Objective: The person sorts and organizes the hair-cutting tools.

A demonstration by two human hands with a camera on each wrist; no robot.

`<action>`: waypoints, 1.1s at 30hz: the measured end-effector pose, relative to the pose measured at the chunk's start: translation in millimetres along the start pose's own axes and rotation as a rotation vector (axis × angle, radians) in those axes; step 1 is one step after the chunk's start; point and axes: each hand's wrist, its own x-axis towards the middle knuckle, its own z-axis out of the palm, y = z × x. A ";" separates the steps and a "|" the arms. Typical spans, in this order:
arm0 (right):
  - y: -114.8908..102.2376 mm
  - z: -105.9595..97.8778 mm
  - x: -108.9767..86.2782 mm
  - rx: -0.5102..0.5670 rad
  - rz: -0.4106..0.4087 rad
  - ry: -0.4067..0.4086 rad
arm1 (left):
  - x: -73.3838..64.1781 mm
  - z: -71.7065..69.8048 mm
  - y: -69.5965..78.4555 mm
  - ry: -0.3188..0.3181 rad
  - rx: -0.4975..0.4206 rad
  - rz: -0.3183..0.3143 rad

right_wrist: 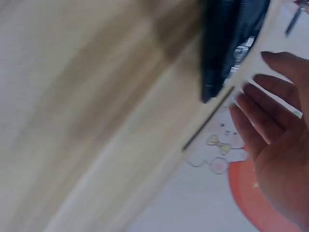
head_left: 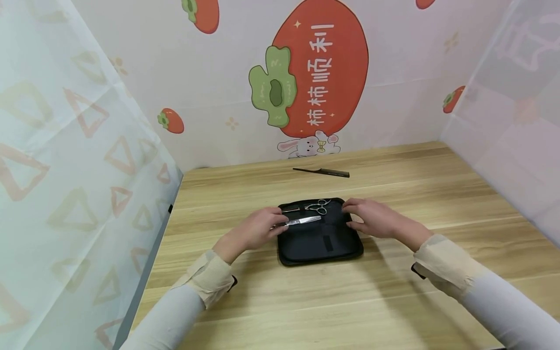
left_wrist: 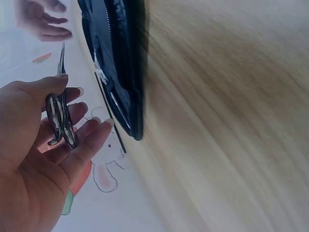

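A black zip case (head_left: 321,238) lies unfolded on the wooden table, with one pair of scissors (head_left: 319,209) in its far half. Above the case's left side, my left hand (head_left: 261,227) pinches a second pair of scissors (left_wrist: 59,113) between thumb and fingers. Their silver blades (head_left: 305,220) point right, over the case. At the case's right edge is my right hand (head_left: 376,218), its fingers spread and loosely bent, holding nothing. Whether its fingertips touch the case I cannot tell.
A black tail comb (head_left: 328,172) lies on the table (head_left: 236,184) beyond the case. Printed cloth walls (head_left: 210,92) stand at the back and on both sides.
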 end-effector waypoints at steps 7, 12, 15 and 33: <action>17.6 23.1 -6.9 0.018 0.073 -0.139 | 1.1 4.6 -7.1 -0.015 0.000 -0.029; 23.8 32.3 -11.9 0.019 0.093 -0.185 | 3.4 7.9 -11.8 -0.026 0.016 -0.060; 23.2 35.9 -14.3 0.010 0.087 -0.179 | 5.5 9.9 -13.8 -0.035 0.023 -0.073; 17.6 39.1 -10.9 0.014 0.049 -0.177 | 14.7 20.4 -17.3 -0.095 0.118 -0.078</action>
